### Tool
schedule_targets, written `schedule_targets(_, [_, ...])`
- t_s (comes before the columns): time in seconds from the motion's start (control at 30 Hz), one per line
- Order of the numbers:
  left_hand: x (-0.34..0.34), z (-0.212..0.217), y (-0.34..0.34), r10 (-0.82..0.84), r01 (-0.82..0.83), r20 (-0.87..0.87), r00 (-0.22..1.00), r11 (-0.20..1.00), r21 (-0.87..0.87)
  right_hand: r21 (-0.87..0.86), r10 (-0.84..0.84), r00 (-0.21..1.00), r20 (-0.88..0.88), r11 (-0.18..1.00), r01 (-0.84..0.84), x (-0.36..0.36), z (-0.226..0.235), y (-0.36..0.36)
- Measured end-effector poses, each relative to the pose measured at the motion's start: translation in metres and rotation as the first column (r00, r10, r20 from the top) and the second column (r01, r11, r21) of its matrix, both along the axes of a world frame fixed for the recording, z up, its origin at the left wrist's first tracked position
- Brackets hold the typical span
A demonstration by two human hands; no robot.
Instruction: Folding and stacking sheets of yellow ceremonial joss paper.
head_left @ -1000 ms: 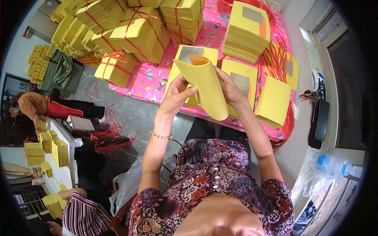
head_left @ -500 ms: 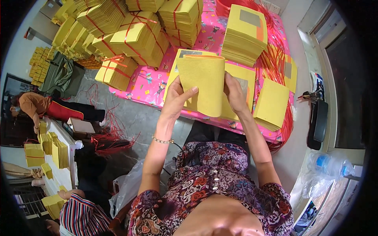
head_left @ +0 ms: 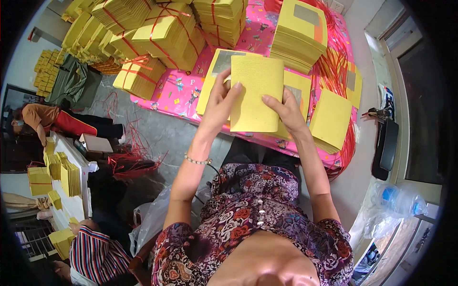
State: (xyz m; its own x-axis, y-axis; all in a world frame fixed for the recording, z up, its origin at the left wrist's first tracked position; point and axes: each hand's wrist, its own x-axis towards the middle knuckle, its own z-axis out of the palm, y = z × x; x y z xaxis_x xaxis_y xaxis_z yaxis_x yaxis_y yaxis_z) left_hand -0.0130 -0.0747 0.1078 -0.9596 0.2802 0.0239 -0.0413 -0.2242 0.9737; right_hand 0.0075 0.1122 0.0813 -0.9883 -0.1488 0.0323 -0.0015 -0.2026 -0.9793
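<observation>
I hold a folded sheaf of textured yellow paper (head_left: 256,95) upright above the near side of the table. My left hand (head_left: 220,101) grips its left edge, thumb at the front and fingers behind. On the lower right edge, my right hand (head_left: 289,108) has its thumb across the front face, the other fingers partly hidden behind. Below and behind the sheaf lie flat yellow sheets with a grey patch (head_left: 228,62). To the right of my right hand sits a low pile of folded yellow paper (head_left: 331,117).
Red-tied yellow paper bundles (head_left: 167,40) crowd the back left of the pink-covered table (head_left: 179,95). A tall yellow stack (head_left: 298,43) stands back right beside loose red strands (head_left: 334,62). At left, two other people (head_left: 40,119) are by a white table (head_left: 67,214).
The sheaf has moved slightly right, and its curled, fanned top edge is now squared up. My right thumb has come round onto its front face; my left hand has shifted to its edge.
</observation>
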Motion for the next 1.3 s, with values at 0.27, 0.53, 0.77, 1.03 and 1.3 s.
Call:
schedule_targets(0.27, [-0.019,-0.007,0.005,-0.144,0.136,0.194,0.97,0.989,0.051,-0.222,0.117,0.963,0.244,0.973,-0.062,-0.006,-0.008,0.007])
schedule_targets(0.53, [-0.024,-0.01,0.012,-0.148,0.115,0.299,0.943,0.986,0.124,-0.234,0.124,0.934,0.335,0.971,-0.045,-0.01,-0.013,0.011])
schedule_targets(0.77, [-0.024,-0.02,0.012,-0.116,0.101,0.207,0.972,0.992,0.08,-0.186,0.065,0.968,0.244,0.982,-0.019,-0.006,-0.014,0.006])
schedule_targets(1.03, [0.002,-0.017,0.024,0.032,-0.018,-0.104,0.994,0.991,0.136,0.057,-0.056,0.997,-0.061,0.997,0.06,0.009,-0.003,0.004])
schedule_targets(1.3, [0.011,-0.018,0.032,0.102,-0.077,-0.287,0.953,0.992,0.097,0.035,-0.115,0.98,-0.16,0.992,0.122,0.012,-0.006,0.003])
